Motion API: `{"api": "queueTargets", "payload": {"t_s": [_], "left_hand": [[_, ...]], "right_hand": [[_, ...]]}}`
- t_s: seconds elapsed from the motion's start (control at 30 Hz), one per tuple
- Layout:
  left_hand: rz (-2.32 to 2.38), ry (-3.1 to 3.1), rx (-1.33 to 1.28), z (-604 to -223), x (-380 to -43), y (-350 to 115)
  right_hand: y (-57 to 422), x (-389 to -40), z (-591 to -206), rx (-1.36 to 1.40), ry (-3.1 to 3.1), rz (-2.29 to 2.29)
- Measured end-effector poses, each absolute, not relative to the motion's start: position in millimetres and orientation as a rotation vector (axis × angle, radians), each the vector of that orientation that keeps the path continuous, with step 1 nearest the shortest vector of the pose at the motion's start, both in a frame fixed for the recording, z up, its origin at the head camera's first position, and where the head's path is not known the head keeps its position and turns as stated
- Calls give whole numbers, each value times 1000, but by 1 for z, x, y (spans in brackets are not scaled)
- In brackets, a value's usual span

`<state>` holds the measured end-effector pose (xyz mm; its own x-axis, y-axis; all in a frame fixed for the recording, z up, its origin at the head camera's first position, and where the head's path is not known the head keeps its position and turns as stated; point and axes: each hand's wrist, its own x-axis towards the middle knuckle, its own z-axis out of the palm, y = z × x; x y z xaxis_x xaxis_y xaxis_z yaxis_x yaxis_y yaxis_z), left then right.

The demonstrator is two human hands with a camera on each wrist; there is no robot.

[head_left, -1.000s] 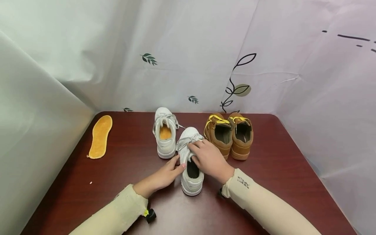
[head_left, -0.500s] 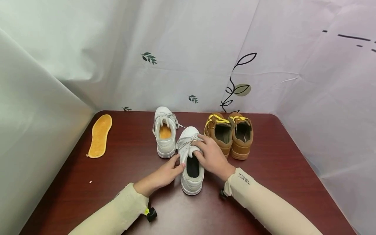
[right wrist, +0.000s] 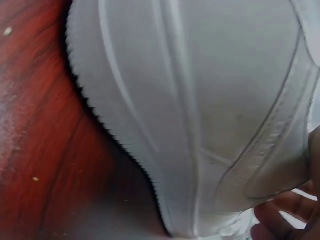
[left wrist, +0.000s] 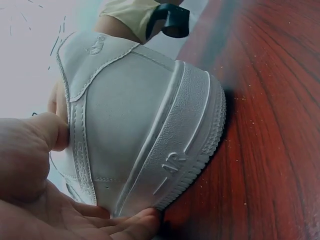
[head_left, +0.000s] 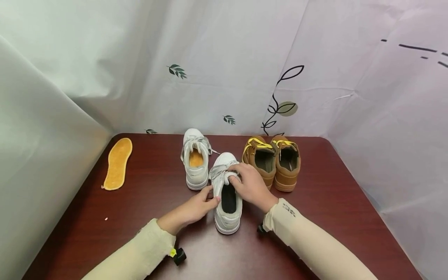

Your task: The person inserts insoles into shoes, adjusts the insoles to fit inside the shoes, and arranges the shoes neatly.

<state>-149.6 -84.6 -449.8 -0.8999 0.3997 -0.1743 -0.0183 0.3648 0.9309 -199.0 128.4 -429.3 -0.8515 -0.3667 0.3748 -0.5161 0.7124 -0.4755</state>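
A white sneaker [head_left: 227, 220] with grey laces stands on the table, heel toward me, its dark insole [head_left: 229, 199] showing through the opening. My left hand [head_left: 196, 206] holds its left side. In the left wrist view the thumb [left wrist: 52, 131] lies at the collar edge and the fingertips are down by the sole. With thumb and fingers, my right hand [head_left: 252, 186] grips the right edge of the lacing beside the padded tongue [head_left: 229, 177]. The right wrist view shows the sneaker's side [right wrist: 225, 100] large, with some right fingers [right wrist: 282, 217] beyond it, partly cut off.
Another white sneaker [head_left: 196, 177] with an orange insole inside stands behind and left. Two brown shoes [head_left: 286, 179] with yellow laces are side by side on the right. A loose orange insole [head_left: 118, 164] lies far left on the dark red table [head_left: 150, 163]. Curtains surround the table.
My right fingers have drawn back from over the laces to the edge beside the tongue. More of the sneaker's dark opening shows. My left hand stays at its side.
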Motion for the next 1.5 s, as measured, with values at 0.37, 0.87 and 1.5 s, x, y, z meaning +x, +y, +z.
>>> {"api": "queueTargets", "payload": {"t_s": [0.37, 0.87, 1.5], "left_hand": [[1533, 2261, 360, -448, -149, -85], [1455, 2429, 561, -445, -150, -115], [1042, 3199, 109, -420, -218, -282]], "right_hand": [[136, -207, -456, 851, -2427, 1087], [132, -206, -465, 803, -2378, 1122], [132, -205, -462, 783, -2429, 1124]]}}
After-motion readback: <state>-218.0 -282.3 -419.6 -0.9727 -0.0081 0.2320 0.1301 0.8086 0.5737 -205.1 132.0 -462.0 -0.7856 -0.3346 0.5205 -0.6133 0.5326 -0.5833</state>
